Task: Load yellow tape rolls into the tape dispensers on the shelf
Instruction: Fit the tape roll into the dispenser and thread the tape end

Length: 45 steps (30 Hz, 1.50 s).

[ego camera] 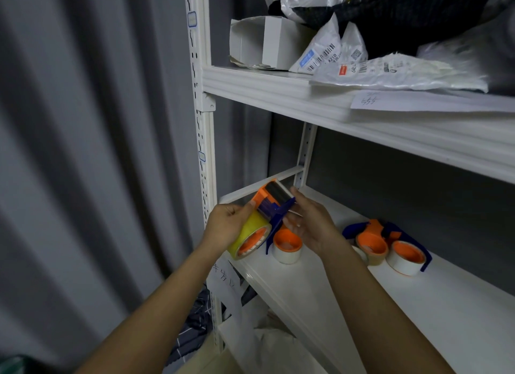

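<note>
Both forearms reach up from the lower edge toward the front left corner of the white shelf [418,304], beside its upright post. The left hand [227,226] curls its fingers round a yellow tape roll [246,238] seated in an orange and blue tape dispenser [274,199], held above the shelf lip. The right hand [308,222] has fingers loosely spread, fingertips touching the dispenser's blade end. More dispensers [387,241] stand on the shelf to the right, bare board in front of them.

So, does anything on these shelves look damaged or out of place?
Yes. On the upper shelf, the white cardboard box lies on its side, its open end crumpled and torn. The grey plastic mailer bags beside it are piled loosely.
</note>
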{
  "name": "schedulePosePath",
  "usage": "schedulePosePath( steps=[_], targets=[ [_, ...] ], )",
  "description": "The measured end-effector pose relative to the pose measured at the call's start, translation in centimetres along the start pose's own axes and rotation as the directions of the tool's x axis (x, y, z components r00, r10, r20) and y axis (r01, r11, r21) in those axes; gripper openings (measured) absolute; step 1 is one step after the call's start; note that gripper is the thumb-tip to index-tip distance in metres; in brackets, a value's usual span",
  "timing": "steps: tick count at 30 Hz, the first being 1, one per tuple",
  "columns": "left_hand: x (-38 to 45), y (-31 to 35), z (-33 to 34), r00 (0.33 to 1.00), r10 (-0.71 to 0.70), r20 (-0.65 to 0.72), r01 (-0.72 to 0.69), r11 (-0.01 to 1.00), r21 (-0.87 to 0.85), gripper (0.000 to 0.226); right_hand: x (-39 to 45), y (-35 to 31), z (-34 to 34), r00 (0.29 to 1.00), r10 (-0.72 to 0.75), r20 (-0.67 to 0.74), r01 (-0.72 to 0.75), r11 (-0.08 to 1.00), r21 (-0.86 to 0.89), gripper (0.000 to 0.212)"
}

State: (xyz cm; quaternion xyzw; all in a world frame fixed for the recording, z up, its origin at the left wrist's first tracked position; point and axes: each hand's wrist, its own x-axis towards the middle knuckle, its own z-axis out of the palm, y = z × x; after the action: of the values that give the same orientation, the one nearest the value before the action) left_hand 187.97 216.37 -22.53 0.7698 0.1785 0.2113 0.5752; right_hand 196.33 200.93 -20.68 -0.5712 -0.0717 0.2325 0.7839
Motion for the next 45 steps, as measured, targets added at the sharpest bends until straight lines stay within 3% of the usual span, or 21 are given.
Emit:
schedulePosePath(
  steps=[6,10,13,15,17,19,24,31,35,40,43,45],
  targets=[
    [0.0,0.1,1.3,1.0,-0.011,0.017,0.011,1.0,0.018,0.043,-0.2,0.5,-1.4,0.998,0.06,-0.033,-0.062,0.997,-0.037,0.029],
    [-0.2,0.0,1.6,0.997,-0.055,0.059,0.054,0.998,0.014,0.038,-1.1,1.1,-2.9,0.99,0.14,-0.032,-0.143,0.97,-0.197,0.033],
    [-0.1,0.3,1.8,0.994,-0.076,0.078,0.075,0.997,0.018,0.035,-1.3,1.4,-3.1,0.994,-0.073,-0.082,0.054,0.976,-0.212,0.039],
    [-0.1,0.5,2.1,0.99,-0.103,0.099,0.105,0.994,-0.017,0.037,-1.7,1.4,-2.7,0.974,-0.226,-0.032,0.213,0.95,-0.229,0.052],
    [0.0,0.7,2.5,0.984,-0.127,0.129,0.134,0.99,-0.045,0.035,-1.9,1.8,-2.1,0.96,-0.272,0.064,0.279,0.924,-0.263,0.065],
    [0.0,0.8,3.0,0.979,-0.159,0.132,0.169,0.983,-0.073,0.033,-2.0,2.5,-1.7,0.954,-0.264,0.139,0.293,0.916,-0.274,0.065],
    [0.9,1.2,3.9,0.948,-0.27,0.168,0.291,0.95,-0.115,0.045,-2.1,4.5,-1.7,0.96,-0.219,0.175,0.251,0.951,-0.183,0.064],
    [1.3,0.9,5.5,0.885,-0.347,0.311,0.389,0.918,-0.082,0.048,-2.1,6.1,-2.5,0.982,-0.084,0.169,0.126,0.957,-0.26,0.086],
    [1.1,0.0,6.0,0.848,-0.327,0.416,0.409,0.904,-0.123,0.044,-1.4,6.9,-3.1,0.993,-0.063,0.097,0.087,0.96,-0.265,0.081],
    [1.2,-2.5,4.4,0.879,-0.274,0.391,0.317,0.947,-0.05,0.069,0.2,7.3,-3.3,0.999,0.043,-0.019,-0.042,0.998,0.043,0.063],
    [1.7,-4.0,3.6,0.833,-0.181,0.523,0.287,0.949,-0.128,0.083,1.8,7.3,-2.1,0.997,0.075,-0.019,-0.075,0.997,0.014,0.058],
    [2.8,-4.3,3.6,0.829,-0.154,0.537,0.276,0.948,-0.155,0.078,3.1,7.6,-0.8,0.996,0.079,-0.03,-0.079,0.997,-0.013,0.055]
  ],
)
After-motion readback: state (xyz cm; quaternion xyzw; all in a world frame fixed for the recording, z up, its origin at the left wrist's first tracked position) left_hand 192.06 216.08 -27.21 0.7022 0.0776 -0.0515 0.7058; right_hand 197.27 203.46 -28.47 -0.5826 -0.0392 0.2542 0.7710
